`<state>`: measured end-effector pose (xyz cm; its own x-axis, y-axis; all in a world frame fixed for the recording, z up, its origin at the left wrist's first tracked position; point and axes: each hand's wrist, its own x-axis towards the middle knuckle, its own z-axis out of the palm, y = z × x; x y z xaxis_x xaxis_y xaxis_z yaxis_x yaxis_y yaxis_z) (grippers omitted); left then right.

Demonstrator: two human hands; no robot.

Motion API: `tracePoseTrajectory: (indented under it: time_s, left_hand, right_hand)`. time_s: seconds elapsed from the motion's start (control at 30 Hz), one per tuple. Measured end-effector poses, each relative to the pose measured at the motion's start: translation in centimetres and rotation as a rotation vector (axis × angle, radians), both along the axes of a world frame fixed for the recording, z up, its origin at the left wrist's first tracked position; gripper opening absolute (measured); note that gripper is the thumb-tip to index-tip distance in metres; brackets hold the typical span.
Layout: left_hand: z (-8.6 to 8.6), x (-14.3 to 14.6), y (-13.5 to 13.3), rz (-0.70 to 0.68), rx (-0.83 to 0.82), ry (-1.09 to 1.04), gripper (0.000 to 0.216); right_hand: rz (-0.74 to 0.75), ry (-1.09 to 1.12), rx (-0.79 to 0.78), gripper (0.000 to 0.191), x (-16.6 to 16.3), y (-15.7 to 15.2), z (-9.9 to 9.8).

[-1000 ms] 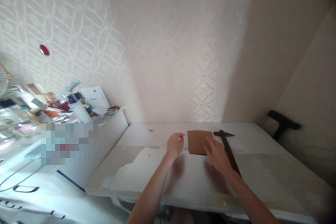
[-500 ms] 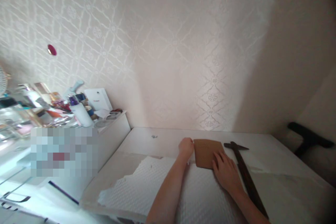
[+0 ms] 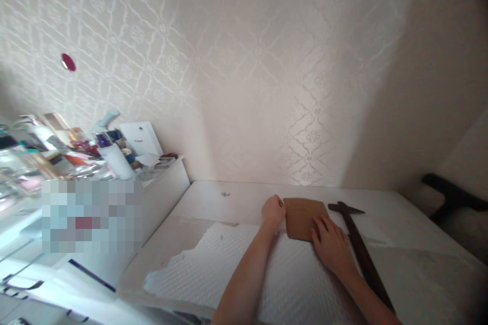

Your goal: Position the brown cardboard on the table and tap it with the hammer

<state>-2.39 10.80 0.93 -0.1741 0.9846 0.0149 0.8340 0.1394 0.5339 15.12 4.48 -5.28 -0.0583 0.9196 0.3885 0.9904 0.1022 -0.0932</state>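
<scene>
A small brown cardboard piece (image 3: 301, 213) lies flat on the white table (image 3: 229, 203), at the far edge of a white textured sheet (image 3: 236, 264). My left hand (image 3: 273, 212) is curled at the piece's left edge, touching it. My right hand (image 3: 331, 244) lies flat with fingers stretched over the piece's near right corner. A long dark wooden tool (image 3: 358, 249) with a crossbar at its far end lies on the table just right of my right hand.
A white cabinet (image 3: 168, 183) stands left of the table, crowded with bottles (image 3: 114, 157), a white box (image 3: 139, 139) and other small items. A patterned wall rises behind. A dark handle-like object (image 3: 450, 193) sits at the far right. A tiny object (image 3: 225, 194) lies near the table's back.
My left hand moved right and closed against the cardboard's left edge. My right hand stayed flat on the piece. The camera view shifted, so everything sits further right.
</scene>
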Motion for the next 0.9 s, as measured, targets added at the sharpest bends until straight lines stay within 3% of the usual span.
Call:
tracePoseTrajectory:
  time_s: [0.13,0.33,0.7,0.9]
  left_hand:
    - [-0.5,0.7,-1.1,0.093,0.123,-0.129,0.011]
    - [-1.0,1.0,-1.9,0.086,0.327,-0.209,0.009]
    - [-0.4,0.3,-1.0,-0.087,0.219,-0.102,0.019]
    - [0.2,-0.3,-0.6,-0.090,0.192,-0.043,0.021]
  right_hand:
    - [-0.005,-0.012,-0.016,0.048,-0.1,0.0,0.3]
    - [-0.022,-0.007,-0.051,0.048,-0.3,-0.2,1.1]
    - [0.070,0.043,-0.025,0.044,-0.2,-0.6,1.7]
    - [0.123,0.001,-0.055,0.036,0.0,-1.4,3.7]
